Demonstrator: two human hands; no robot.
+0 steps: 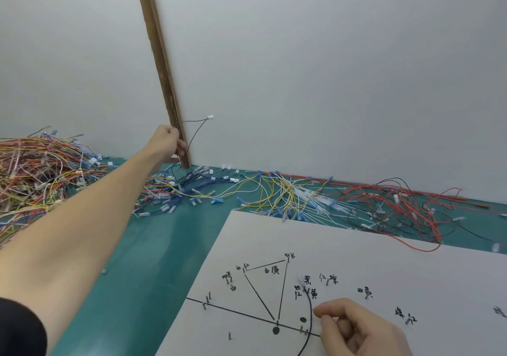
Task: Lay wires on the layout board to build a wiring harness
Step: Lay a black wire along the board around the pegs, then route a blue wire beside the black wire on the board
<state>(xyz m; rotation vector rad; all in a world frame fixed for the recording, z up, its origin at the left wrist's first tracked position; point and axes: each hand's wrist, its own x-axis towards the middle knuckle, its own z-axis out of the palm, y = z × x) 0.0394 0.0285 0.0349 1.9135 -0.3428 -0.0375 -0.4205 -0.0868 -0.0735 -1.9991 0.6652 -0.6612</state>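
White layout board flat on green mat w/ pegs, black wire curving across it.

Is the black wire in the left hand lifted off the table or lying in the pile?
Lifted: the left hand pinches the black wire above the table, its white connector hanging in air.

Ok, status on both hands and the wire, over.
Left hand up at back, pinching a black wire lifted off the piles. Right hand pinning the laid black wire on layout board. Nothing in the way.
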